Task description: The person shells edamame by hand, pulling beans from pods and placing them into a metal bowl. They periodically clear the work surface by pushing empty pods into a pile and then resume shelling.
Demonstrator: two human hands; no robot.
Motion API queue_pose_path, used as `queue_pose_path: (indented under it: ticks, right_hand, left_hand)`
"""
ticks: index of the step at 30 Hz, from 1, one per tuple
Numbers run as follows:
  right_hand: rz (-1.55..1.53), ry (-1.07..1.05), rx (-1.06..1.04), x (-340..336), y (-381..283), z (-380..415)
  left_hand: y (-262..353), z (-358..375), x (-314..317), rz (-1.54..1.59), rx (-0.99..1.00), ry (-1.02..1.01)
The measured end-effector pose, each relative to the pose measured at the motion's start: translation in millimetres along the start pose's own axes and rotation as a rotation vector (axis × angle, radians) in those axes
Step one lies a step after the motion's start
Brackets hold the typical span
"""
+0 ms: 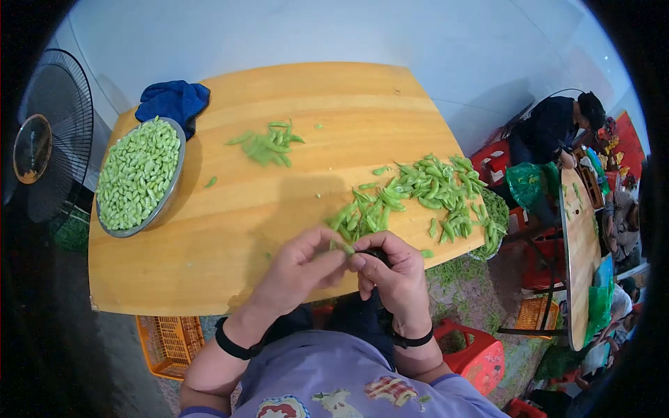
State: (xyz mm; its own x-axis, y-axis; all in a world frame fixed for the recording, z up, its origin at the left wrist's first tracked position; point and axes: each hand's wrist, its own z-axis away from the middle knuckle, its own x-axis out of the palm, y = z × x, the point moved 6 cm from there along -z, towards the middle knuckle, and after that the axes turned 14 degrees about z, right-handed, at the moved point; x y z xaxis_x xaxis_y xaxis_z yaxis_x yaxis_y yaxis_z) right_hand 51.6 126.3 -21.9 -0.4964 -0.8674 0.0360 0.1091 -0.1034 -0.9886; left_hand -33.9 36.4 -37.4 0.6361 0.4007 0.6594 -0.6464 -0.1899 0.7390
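Hands meet over the near edge of a wooden table, at work on one green pod. The left hand pinches it between thumb and forefinger, with almost no gap; the right hand closes its thumb and forefinger on the pod's right end. Something dark sits in the curl of the right fingers, too hidden to identify. The step in hand appears to be opening this pod, and it seems to call for a steady left pinch while the right fingertips work at the end, gently enough to spare what is inside.

A loose heap of pods spreads just beyond the hands and on toward the right side of the table. Farther off, near the middle, lies a smaller, partly blurred cluster; whether those are full or spent cannot be told. At the far left a metal bowl is heaped with what look like shelled beans, touching or just beside a blue cloth.

No writing can be read: the fan's hub carries a blurred mark, and the purple shirt shows picture patches without legible words.
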Motion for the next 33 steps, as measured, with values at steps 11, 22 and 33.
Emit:
queue_pose_path:
  ticks: [11, 22, 33]
  right_hand:
    - [0.962, 0.263, -0.661, 12, -25, 9]
    - [0.293, -0.139, -0.093, -5, -9, -1]
    - [0.651, 0.146, -0.442, 5, -19, 10]
  left_hand:
    - [-12, -2, -12, 0.116, 0.019, 0.267]
    - [17, 6, -5, -0.440, 0.151, 0.044]
    - [1, 11, -4, -0.017, 0.087, 0.109]
